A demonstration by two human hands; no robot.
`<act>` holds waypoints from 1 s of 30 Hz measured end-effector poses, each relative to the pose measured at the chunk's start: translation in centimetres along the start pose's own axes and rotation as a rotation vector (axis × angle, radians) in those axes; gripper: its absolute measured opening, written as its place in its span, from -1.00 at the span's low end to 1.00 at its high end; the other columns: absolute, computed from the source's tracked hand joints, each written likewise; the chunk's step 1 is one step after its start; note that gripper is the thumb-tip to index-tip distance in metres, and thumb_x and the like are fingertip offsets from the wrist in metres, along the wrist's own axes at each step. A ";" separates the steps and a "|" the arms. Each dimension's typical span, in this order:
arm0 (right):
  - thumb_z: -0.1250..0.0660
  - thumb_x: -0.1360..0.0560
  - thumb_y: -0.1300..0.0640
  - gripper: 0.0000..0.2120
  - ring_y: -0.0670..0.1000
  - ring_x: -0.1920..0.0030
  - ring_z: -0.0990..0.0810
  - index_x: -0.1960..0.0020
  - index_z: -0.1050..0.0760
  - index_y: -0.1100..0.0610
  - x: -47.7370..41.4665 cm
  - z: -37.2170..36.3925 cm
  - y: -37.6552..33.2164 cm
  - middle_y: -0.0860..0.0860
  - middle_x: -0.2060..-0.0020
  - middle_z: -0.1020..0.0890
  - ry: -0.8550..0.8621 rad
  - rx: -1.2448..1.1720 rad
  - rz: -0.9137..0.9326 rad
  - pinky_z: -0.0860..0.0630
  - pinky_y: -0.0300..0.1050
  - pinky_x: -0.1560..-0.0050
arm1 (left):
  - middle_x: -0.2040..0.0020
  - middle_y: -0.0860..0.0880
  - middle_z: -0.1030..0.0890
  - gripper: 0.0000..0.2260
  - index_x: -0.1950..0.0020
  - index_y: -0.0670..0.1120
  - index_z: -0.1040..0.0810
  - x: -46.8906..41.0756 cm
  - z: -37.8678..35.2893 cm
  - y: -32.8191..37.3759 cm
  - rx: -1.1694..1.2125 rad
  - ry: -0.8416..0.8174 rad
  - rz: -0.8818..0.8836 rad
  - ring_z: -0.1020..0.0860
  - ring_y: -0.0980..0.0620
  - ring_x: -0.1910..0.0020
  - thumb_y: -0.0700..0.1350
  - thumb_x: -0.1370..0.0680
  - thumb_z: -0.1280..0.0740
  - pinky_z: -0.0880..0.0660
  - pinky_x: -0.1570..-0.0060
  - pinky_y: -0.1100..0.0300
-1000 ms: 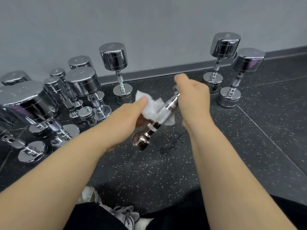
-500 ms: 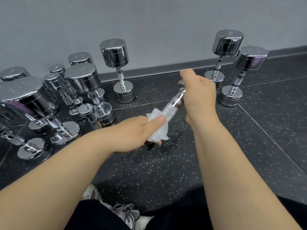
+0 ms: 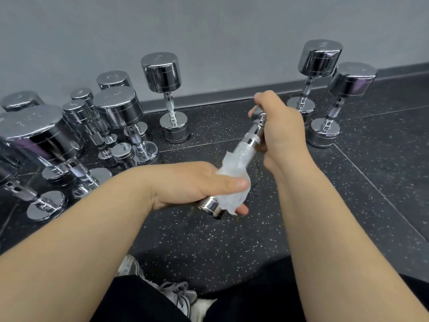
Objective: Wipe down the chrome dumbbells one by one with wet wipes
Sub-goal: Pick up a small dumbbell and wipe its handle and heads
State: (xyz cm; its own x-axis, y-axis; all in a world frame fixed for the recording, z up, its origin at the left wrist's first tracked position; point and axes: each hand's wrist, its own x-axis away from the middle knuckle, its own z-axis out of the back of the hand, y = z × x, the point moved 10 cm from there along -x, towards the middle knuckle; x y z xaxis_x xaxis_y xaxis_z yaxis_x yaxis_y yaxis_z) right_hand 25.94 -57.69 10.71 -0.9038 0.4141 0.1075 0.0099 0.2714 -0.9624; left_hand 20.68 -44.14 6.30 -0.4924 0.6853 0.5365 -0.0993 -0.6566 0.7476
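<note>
I have the dumbbell (image 3: 249, 145) up off the floor (image 3: 232, 240) between both hands; it is a small chrome one, tilted, its low end toward me and its high end away and to the right. The wipe (image 3: 234, 180) is bunched round the knurled grip just above the low head, white and crumpled; my left hand (image 3: 197, 184) grasps it, thumb laid across the top and fingers curled underneath with one fingertip showing below the wad, so that hand is clenched round wipe and bar together; my right hand (image 3: 281, 129) is closed round the high end, fingers wrapped over it so the head there is mostly hidden; a bare stretch of grip shows between the two hands. Behind the dumbbell and to its left a lone dumbbell (image 3: 162, 73) stands on end, apart from the others; further left of the dumbbell a cluster (image 3: 116, 108) of chrome weights in mixed sizes stands packed close, the largest at the frame's edge. Behind the dumbbell to its right, partly hidden by my right hand, a tall dumbbell (image 3: 320, 56) stands on end, with a second one (image 3: 352, 80) just beside it on the far side. The floor under the dumbbell is dark speckled tile with seams; beyond the dumbbell run a grey skirting (image 3: 209, 99) and a plain grey wall (image 3: 209, 31). Nearer me than the dumbbell I see black trousers (image 3: 139, 303) and a pale laced shoe (image 3: 181, 296).
</note>
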 end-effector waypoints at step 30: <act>-0.31 -0.53 0.04 -0.80 -0.16 0.60 -0.23 0.03 -0.45 0.19 1.3 -1.8 7.9 0.03 0.38 -0.53 -0.461 -0.027 -0.496 -0.16 -0.35 0.69 | 0.44 0.03 -0.54 -0.74 0.16 -0.11 -0.44 5.5 11.3 -3.1 1.050 1.256 -0.210 -0.43 0.14 0.52 -0.05 -0.66 -0.14 -0.38 0.47 0.27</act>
State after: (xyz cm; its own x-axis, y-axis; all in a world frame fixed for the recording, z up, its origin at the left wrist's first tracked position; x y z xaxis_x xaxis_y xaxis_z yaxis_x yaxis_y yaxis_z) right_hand 25.64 -53.42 3.73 -0.8942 -0.1761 0.4115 -0.4476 0.3583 -0.8193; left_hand 28.00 -34.76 11.34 -0.9469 -0.2809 0.1562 0.0838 0.2535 0.9637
